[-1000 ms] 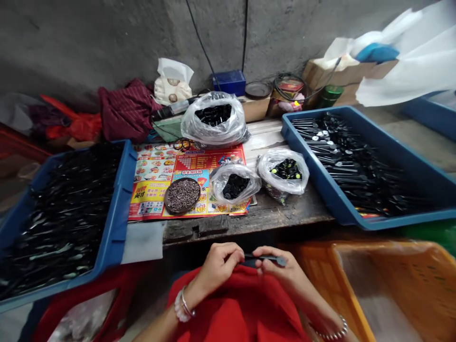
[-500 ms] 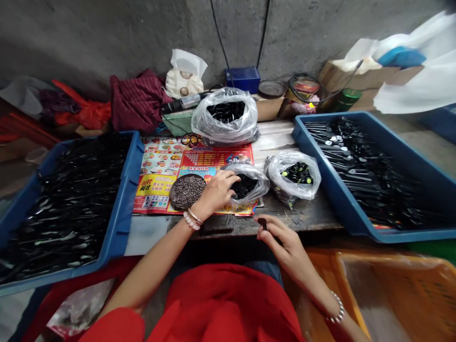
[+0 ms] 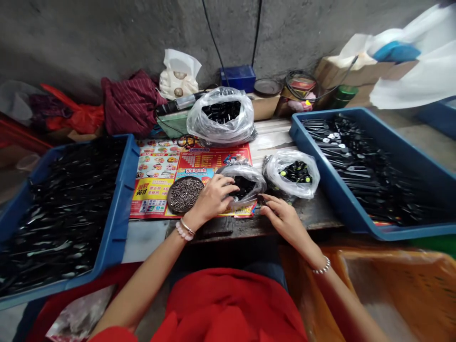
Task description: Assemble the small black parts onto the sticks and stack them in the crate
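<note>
My left hand [image 3: 213, 198] reaches over the left rim of a small clear plastic bag [image 3: 257, 176] of black parts [image 3: 242, 186]. Its fingers are curved and slightly apart, with the tips at the black parts; I make out nothing gripped in them. Just right of that bag, my right hand [image 3: 281, 216] is closed, pinching a small flat dark piece [image 3: 262, 200] between thumb and fingers. A round dish of small metal pins or rivets [image 3: 185, 194] lies left of my left hand, on a printed flyer [image 3: 153, 186].
Another bag [image 3: 309, 183] holds black parts with yellow-green spots. Behind stands a larger bag of black parts [image 3: 223, 111]. Blue bins of black pieces flank me, one left [image 3: 123, 190] and one right [image 3: 347, 209]. An orange crate [image 3: 342, 273] sits low at right.
My right hand has moved slightly up and forward with the dark piece, closer to the small bag. My left hand stays at the bag, shifted a little. The whole view has shifted slightly.
</note>
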`<state>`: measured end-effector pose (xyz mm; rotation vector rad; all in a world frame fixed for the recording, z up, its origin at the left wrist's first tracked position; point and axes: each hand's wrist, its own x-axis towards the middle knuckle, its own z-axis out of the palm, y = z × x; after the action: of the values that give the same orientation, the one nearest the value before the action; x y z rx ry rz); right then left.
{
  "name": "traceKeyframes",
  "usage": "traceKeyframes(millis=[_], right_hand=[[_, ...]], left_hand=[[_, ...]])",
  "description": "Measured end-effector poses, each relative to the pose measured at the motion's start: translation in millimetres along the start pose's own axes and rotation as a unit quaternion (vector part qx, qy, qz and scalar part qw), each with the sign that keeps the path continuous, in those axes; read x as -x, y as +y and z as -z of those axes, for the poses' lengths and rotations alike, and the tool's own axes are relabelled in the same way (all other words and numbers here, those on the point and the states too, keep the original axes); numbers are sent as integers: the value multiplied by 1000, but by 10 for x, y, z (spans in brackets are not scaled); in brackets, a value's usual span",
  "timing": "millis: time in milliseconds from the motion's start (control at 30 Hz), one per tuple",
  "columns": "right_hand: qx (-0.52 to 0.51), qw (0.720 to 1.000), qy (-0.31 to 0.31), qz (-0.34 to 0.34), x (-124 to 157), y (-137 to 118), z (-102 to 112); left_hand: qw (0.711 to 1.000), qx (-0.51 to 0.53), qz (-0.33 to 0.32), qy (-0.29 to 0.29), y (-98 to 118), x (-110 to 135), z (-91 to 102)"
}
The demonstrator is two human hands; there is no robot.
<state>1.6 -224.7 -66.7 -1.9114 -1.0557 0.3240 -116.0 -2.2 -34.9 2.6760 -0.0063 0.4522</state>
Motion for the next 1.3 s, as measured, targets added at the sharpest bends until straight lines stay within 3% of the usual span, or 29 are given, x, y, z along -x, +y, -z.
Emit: traceKeyframes(millis=[133, 200, 267, 333, 400, 467, 700, 900, 967, 1033, 1167, 1233, 1300], right_hand=[[-122, 992, 30, -30, 72, -155, 45], [-205, 975, 35, -83, 175, -228, 46], [-308, 935, 22, -171, 319, -276, 9], [-407, 877, -3, -255, 476, -298, -71], [-474, 824, -24, -309, 616, -302, -179], [-505, 794, -39, -336, 722, -299, -293], [-531, 754, -54, -382, 856, -318, -488], [-537, 749, -63, -381, 873, -333, -475], [-573, 714, -60, -397, 880, -331, -459], [-623, 659, -61, -416, 888, -322, -438], [-696, 568, -64, -434, 908, -271, -405], [-712, 546, -60, -437, 918, -235, -403], [-713, 545, -59, -437, 928, -204, -409]], left_hand=[[996, -75, 4, -56, 145, -22, -9], [992, -102, 12, -76, 190, -39, -20], [992, -96, 21, -81, 200, -56, -34], [994, -73, 31, -73, 181, -71, -52], [997, -50, 33, -56, 152, -81, -73], [998, -32, 31, -36, 128, -90, -92], [997, 24, 68, 13, 126, -102, -93], [995, -70, 33, -55, 176, -84, -96], [993, -92, 35, -66, 183, -94, -111], [994, -79, 39, -60, 172, -110, -123], [999, 3, 43, -13, 143, -131, -102], [996, 59, 65, 22, 166, -124, -64], [985, 127, 103, 50, 228, -95, -18]])
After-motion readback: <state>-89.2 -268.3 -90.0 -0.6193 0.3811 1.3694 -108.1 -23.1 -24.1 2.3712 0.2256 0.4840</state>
